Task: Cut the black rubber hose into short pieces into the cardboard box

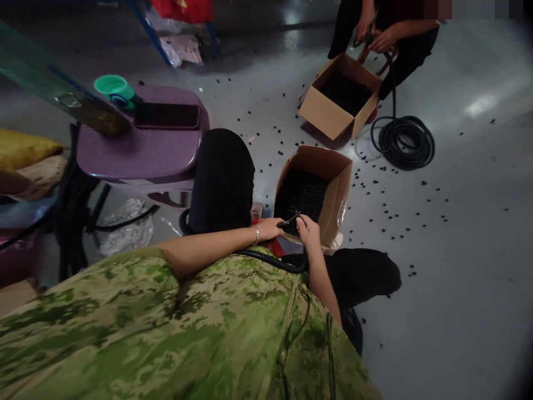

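- While the person sits low with knees apart, both hands meet just over the near rim of a cardboard box that stands between the legs, so whatever drops from the hands would fall inside.
- The left hand has its fingers closed on what looks like red-handled scissors, blades pointing toward the other hand; the grip itself is small and partly hidden.
- The right hand has fingers curled together, pinching the end of a black hose right at the blades.
- That hose runs from the right hand back across the lap, touching the camouflage shirt, which keeps its free end steady near the body.
- Inside the box lies a dark heap of small black pieces; similar bits are scattered over the grey floor.
- Farther off, another person's hands work over a second box, with a coiled hose beside it.
- At the left stands a purple stool bearing a green cup.
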{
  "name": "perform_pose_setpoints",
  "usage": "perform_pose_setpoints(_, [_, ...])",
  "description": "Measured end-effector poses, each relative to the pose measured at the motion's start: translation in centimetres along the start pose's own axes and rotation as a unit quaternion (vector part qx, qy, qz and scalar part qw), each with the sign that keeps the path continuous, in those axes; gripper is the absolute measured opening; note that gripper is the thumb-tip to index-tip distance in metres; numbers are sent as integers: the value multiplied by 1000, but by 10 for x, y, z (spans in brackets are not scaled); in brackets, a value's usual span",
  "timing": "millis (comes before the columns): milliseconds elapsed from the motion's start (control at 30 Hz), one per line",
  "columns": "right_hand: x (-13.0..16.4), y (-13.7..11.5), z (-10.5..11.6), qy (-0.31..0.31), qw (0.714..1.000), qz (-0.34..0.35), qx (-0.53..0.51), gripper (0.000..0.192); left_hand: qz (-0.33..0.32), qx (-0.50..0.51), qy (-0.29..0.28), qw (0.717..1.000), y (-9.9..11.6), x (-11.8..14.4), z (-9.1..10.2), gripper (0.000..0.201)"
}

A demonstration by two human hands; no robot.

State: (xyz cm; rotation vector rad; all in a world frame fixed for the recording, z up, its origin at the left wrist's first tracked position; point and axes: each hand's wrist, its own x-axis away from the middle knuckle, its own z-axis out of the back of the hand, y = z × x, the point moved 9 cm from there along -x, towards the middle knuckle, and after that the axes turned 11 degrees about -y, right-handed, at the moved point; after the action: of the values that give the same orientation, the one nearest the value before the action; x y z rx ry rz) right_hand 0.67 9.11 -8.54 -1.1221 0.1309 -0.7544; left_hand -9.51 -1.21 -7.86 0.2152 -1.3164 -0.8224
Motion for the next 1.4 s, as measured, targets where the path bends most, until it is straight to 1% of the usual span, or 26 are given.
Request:
perform_pose_setpoints(100, [0,-4,0,-4,1000,7,12,39,21,106,-42,993,-10,0,-11,44])
perform_pose_setpoints(200, [0,-4,1,-3,1000,2,-3,39,27,133,-45,990,-9,3,-12,48])
perform_pose_setpoints(267, [-1,-4,0,0,1000,2,-26,40,18,99,-30,994,-4,5,-4,46])
perform_pose_setpoints(367, [-3,-4,-3,7,999,6,-52,41,2,-9,2,1000,4,7,13,43])
perform_pose_setpoints(433, [-5,-3,-8,7,998,5,-56,41,7,-84,14,996,5,7,20,41])
perform_pose_setpoints(500, [-6,-3,-13,0,999,4,-54,41,16,-134,21,991,3,6,22,41])
perform_pose_setpoints(567, [-7,-4,-16,-10,999,5,-46,40,16,-158,23,987,0,6,20,42])
perform_pose_setpoints(733, [-5,-5,-13,-27,999,8,-36,38,-15,-157,28,987,-1,3,10,48])
perform_pose_setpoints(833, [-4,-6,-12,-33,999,13,-39,37,-38,-112,27,993,-3,2,7,51])
perform_pose_setpoints(967, [-3,-9,-10,-43,997,26,-53,36,-78,-25,15,997,-3,3,4,57])
perform_pose_setpoints(1133, [0,-17,-13,-94,994,43,-46,36,-88,21,-10,996,2,11,2,60])
perform_pose_setpoints(1267, [2,-24,-14,-101,993,41,-35,38,-62,5,-19,998,4,15,3,53])
perform_pose_setpoints(1333, [4,-26,-16,-104,993,42,-24,39,-39,-37,-13,998,3,14,3,45])
perform_pose_setpoints(1400, [5,-28,-19,-102,994,45,-12,39,-14,-95,4,995,2,12,3,38])
